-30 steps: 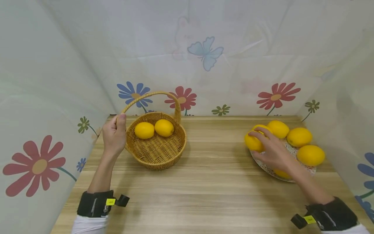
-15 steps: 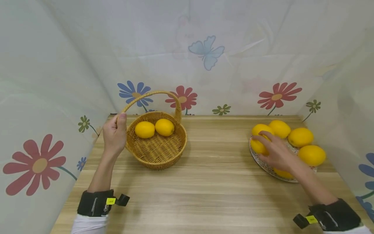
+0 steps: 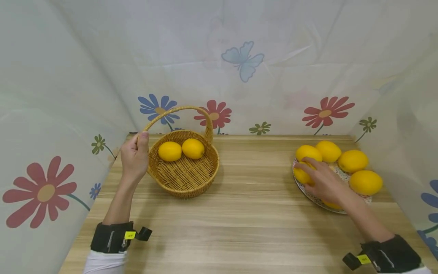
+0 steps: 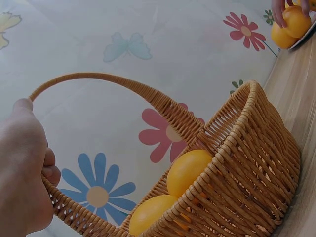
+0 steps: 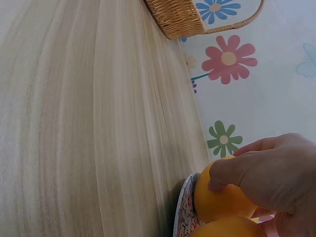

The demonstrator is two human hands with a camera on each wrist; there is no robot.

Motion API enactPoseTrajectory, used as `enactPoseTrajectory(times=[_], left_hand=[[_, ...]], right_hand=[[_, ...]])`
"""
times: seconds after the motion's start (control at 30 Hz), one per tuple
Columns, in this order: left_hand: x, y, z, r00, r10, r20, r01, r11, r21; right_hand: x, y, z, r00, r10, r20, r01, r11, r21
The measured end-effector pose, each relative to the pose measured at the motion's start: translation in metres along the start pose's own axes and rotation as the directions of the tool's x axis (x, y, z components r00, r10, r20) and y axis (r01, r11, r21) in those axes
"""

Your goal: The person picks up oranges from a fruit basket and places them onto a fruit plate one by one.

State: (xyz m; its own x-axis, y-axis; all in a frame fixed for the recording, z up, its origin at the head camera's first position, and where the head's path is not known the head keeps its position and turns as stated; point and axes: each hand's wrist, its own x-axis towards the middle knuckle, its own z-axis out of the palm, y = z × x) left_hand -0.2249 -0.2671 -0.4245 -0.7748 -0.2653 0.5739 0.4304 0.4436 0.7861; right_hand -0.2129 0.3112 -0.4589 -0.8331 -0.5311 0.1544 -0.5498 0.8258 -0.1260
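Observation:
My left hand (image 3: 135,156) grips the left side of the arched handle (image 3: 183,108) of a woven wicker basket (image 3: 184,180). Two yellow lemons, one left (image 3: 169,151) and one right (image 3: 193,148), lie against the basket's back wall. At the right, my right hand (image 3: 323,179) has its thumb and fingers curled round a lemon (image 5: 219,200) at the left of a patterned plate (image 3: 305,195). Several more lemons ring the plate, including a back one (image 3: 328,151) and a right one (image 3: 366,182). One near the front is mostly hidden under the hand.
The wooden table (image 3: 246,213) stretches between basket and plate. A pale curtain (image 3: 280,87) printed with flowers and a butterfly stands behind and at both sides. Each forearm wears a black wrist strap, on the left (image 3: 111,239) and on the right (image 3: 393,253).
My right hand and its lemon have shifted slightly right and down, from over the plate's left edge to inside its rim. The left hand, basket and its two lemons hold still.

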Motion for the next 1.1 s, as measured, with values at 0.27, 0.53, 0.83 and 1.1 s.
enactPoseTrajectory(times=[0.27, 0.53, 0.83, 1.1], left_hand=[[0.000, -0.004, 0.000, 1.000, -0.014, -0.012, 0.014, 1.000, 0.007], [-0.001, -0.003, 0.000, 1.000, -0.007, -0.010, 0.007, 1.000, 0.007], [0.000, 0.000, 0.000, 1.000, 0.007, 0.005, -0.007, 1.000, -0.024], [0.000, -0.002, -0.001, 1.000, -0.005, 0.002, 0.005, 1.000, -0.016]], right_hand=[[0.000, -0.004, -0.001, 0.999, 0.021, 0.026, -0.020, 0.999, -0.048], [-0.002, -0.006, -0.003, 0.999, 0.029, -0.017, -0.030, 0.999, -0.039], [0.003, -0.012, -0.023, 0.991, 0.057, -0.124, -0.052, 0.998, 0.043], [0.004, -0.015, -0.026, 0.993, 0.043, -0.110, -0.043, 0.999, 0.008]])
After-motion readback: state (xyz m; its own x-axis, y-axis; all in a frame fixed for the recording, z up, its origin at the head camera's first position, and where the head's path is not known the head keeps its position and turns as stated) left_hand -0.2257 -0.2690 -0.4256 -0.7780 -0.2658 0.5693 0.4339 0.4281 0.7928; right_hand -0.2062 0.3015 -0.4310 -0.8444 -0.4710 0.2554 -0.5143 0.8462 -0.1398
